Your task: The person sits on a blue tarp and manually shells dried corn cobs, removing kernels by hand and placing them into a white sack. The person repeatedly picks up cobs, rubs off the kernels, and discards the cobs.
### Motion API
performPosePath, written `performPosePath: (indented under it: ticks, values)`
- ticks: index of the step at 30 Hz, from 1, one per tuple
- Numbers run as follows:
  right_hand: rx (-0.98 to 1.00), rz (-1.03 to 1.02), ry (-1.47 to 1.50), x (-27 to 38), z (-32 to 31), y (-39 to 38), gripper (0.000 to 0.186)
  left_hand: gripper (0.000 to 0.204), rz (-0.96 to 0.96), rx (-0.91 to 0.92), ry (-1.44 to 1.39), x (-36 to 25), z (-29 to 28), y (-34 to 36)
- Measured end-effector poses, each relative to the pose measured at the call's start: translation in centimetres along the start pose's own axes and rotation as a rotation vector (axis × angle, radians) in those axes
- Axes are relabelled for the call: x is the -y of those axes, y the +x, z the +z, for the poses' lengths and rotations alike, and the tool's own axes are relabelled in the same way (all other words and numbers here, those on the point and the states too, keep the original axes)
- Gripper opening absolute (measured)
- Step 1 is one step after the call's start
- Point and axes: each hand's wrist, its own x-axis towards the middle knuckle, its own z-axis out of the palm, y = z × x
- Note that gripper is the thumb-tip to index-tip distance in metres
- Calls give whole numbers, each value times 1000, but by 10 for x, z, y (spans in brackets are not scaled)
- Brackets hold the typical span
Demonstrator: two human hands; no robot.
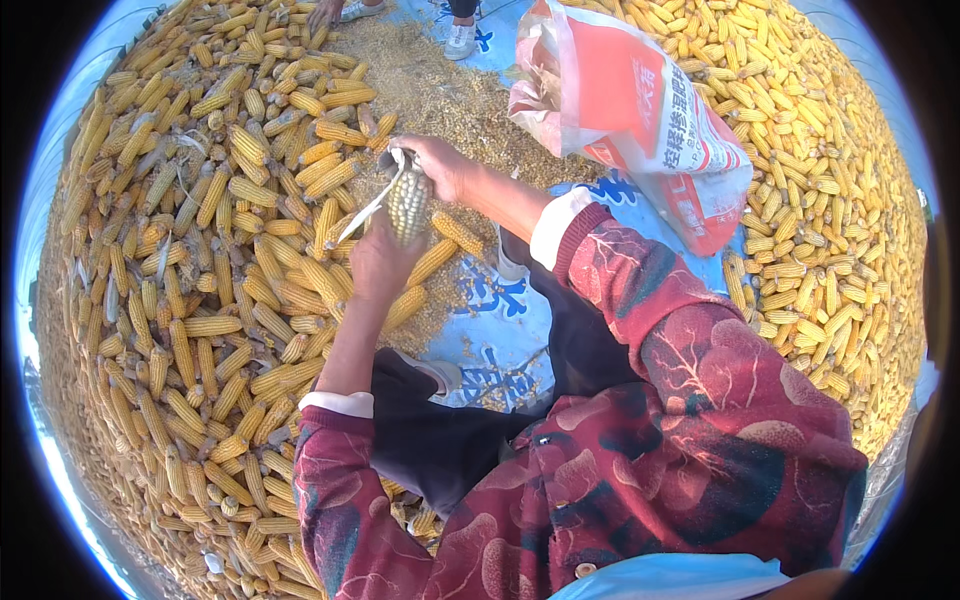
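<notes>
Between my two hands is a pale, greenish-white ear of corn [409, 207], held tilted over the pile. My left hand [382, 262] is closed round its lower end. At the top end my right hand [432, 165] is closed on the ear, its fingers by the dry husk. A loose strip of pale husk [366, 214] hangs down on the ear's left side. Just right of my left hand, a yellow ear of corn [457, 232] lies on the pile. Parts of the fingers are hidden behind the ear.
A big pile of yellow ears [210, 330] fills the left, another pile [810, 190] the right. Loose kernels [430, 90] cover the ground ahead. A red and white sack [640, 110] leans at the right on a blue sheet [500, 330]. Another person's shoe [460, 40] shows at the top.
</notes>
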Motion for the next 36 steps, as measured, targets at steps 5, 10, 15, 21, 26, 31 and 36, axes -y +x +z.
performPosePath:
  ticks: [5, 10, 15, 21, 26, 31, 36]
  values:
    - [48, 137, 40, -5, -8, 1, 27, 56, 118, 38, -18, 3, 2, -7]
    - [102, 198, 52, -15, -21, 11, 28, 58, 8, 70, -4, 7, 5, -13]
    - [87, 194, 5, -28, -21, 13, 23, 63, 40, 86, 49, 12, 6, -18]
    - [-12, 63, 74, -25, -8, 10, 24, 64, -12, 63, -57, 12, 1, -17]
    - [-8, 94, -18, -23, -17, 12, 13, 61, -8, 140, -109, 7, -10, -12]
    - [-341, -123, -127, 3, -25, 16, 12, 59, -47, 281, -255, 42, -8, -6]
    - [-298, -155, -262, 41, -27, -1, 17, 57, -438, 394, -497, 140, -13, -3]
